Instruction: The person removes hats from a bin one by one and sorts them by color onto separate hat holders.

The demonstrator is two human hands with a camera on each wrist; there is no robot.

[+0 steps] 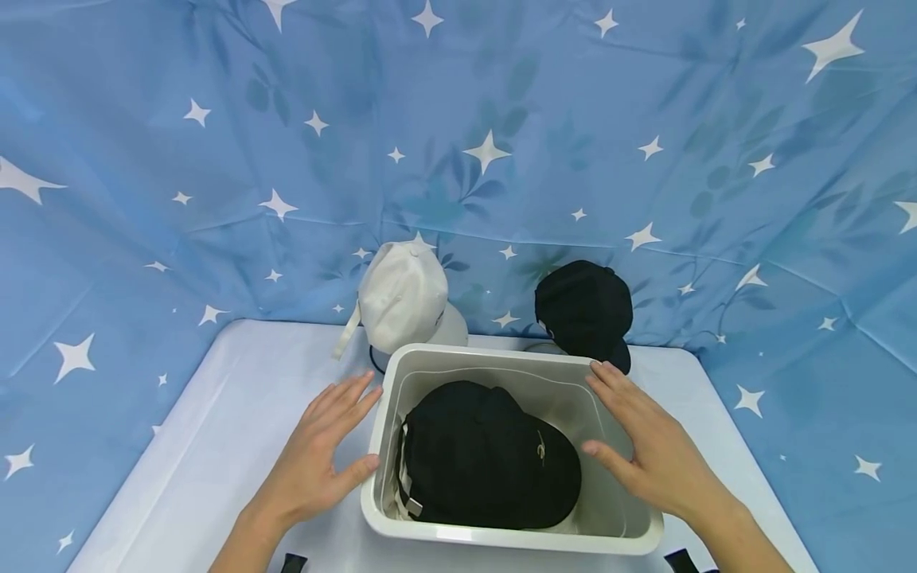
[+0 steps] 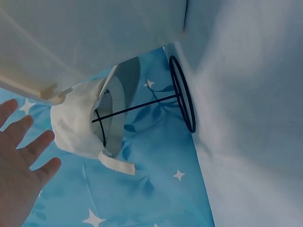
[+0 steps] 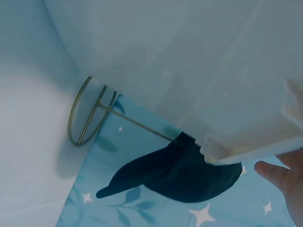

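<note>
A white plastic bin stands at the middle of the table, with a black cap lying inside, its brim to the right. My left hand is at the bin's left side, fingers spread, the fingertips and thumb close to the rim. At the opposite side, my right hand has its fingers extended over the right rim, thumb above the inside. Neither hand holds anything; whether they touch the rim I cannot tell. The left wrist view shows the left hand with fingers apart below the bin's edge.
Behind the bin, a white cap hangs on a black wire stand at the left. Another black cap is on a brass-coloured wire stand at the right. A blue star-patterned curtain surrounds the white table.
</note>
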